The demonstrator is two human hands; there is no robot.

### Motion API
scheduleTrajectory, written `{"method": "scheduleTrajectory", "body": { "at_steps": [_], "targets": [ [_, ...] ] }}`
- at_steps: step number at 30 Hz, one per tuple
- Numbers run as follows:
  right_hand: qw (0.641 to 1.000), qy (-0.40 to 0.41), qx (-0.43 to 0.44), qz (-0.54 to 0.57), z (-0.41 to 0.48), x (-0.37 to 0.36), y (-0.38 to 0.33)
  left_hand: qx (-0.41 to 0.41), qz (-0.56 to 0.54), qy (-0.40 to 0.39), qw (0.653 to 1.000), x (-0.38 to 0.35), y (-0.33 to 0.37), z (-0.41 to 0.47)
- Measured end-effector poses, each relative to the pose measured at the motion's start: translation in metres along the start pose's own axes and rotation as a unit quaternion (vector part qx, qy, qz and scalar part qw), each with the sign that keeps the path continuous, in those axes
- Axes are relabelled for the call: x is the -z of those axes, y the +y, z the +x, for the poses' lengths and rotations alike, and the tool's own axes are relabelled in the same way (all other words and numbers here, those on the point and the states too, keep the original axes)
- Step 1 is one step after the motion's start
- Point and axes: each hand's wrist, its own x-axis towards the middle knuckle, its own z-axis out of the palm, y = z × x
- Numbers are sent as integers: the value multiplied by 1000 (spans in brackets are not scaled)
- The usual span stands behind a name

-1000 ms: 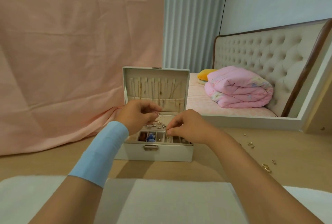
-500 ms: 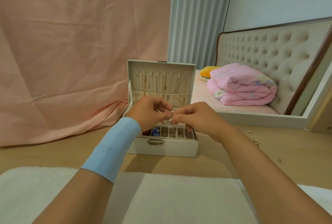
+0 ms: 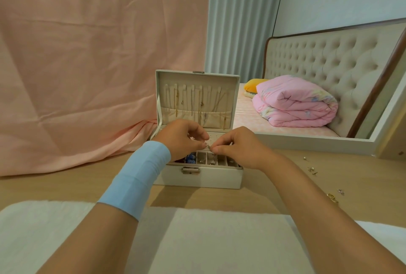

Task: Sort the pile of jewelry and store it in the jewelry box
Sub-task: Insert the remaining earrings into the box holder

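Pinching one small piece [image 3: 208, 146] between their fingertips, the left hand [image 3: 181, 139] and right hand [image 3: 239, 148] meet just above the box [image 3: 202, 178], probably to orient or fasten it before it goes into one of the front compartments [image 3: 222, 160]. Behind them the raised lid [image 3: 197, 76] carries hanging chains [image 3: 176, 102]. Unsorted jewelry [image 3: 312, 169] lies scattered on the table [image 3: 66, 188] right of the box, well apart. A white pad [image 3: 197, 240] lies in front; only the hands themselves cover the compartments.
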Motion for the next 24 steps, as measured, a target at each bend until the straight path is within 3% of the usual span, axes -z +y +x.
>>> {"method": "scheduleTrajectory", "body": {
  "at_steps": [5, 8, 13, 18, 24],
  "targets": [
    [993, 8, 10, -119, 2, -10, -1, 3, 89, -12, 996, -3, -1, 2],
    [992, 26, 11, -126, 2, -8, 0, 11, 125, -28, 992, -7, -5, 1],
    [992, -31, 8, -122, -1, -4, 2, 0, 137, -31, 990, -10, -4, 1],
    [995, 42, 35, -89, -15, 33, 9, -24, 143, 6, 989, -14, 11, 0],
    [988, 84, -46, -121, -50, 95, 58, -44, 134, 0, 990, -44, 48, 3]
  ]
}}
